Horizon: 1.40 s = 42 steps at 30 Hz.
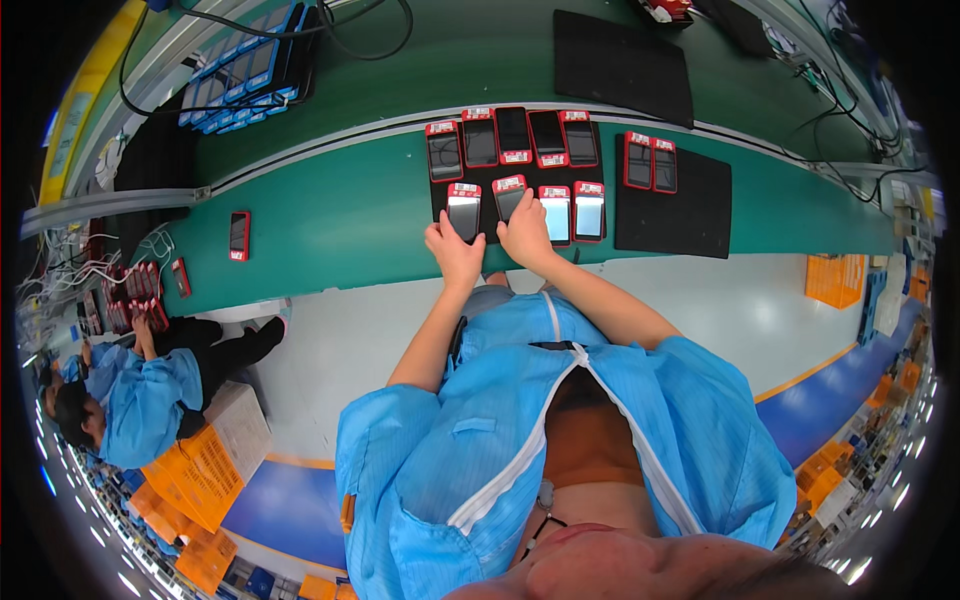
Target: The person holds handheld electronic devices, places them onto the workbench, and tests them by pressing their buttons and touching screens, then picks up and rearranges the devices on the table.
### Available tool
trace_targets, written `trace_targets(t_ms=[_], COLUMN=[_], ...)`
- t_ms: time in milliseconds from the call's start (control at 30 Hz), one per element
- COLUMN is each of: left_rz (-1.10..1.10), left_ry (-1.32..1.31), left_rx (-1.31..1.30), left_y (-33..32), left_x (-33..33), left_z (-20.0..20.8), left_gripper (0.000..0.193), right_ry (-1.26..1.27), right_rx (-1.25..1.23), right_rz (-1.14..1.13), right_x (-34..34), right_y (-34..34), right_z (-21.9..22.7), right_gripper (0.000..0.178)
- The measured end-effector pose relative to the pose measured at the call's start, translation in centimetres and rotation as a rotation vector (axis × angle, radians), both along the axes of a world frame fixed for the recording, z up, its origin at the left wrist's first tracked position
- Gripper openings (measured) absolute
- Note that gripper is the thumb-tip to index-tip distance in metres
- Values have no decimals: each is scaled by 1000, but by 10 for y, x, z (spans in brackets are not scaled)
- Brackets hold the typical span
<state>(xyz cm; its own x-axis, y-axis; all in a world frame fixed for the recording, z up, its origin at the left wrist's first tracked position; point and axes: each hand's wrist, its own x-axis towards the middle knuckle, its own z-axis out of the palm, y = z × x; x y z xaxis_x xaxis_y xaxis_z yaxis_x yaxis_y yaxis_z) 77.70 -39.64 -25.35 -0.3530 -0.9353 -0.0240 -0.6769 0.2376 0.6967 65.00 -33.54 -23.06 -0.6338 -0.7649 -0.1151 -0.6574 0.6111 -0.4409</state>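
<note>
Touching fingers (523,208), 2 rectangular devices (464,210) (white-labelled) have red frames.

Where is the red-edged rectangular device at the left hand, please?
In the head view, the device is upper-centre, leftmost in the near row, left of the right hand.

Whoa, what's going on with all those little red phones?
A person in a blue jacket is handling red phones at a green table. Their left hand is at the near end of one phone, and their right hand is on the next phone. Just right of that, two phones have bright screens. Five more phones lie in a row behind, and another pair sits on a black mat to the right.
</note>
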Motion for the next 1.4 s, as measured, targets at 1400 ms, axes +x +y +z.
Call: trace_targets(t_ms=[1400], left_rz=[-521], left_ry=[64], left_rx=[175], left_y=[170], left_x=[-346], left_z=[62], left_gripper=[84], right_ry=[4], right_rx=[61], right_rz=[-559], right_x=[-364], right_y=[254], right_z=[40], right_gripper=[71])
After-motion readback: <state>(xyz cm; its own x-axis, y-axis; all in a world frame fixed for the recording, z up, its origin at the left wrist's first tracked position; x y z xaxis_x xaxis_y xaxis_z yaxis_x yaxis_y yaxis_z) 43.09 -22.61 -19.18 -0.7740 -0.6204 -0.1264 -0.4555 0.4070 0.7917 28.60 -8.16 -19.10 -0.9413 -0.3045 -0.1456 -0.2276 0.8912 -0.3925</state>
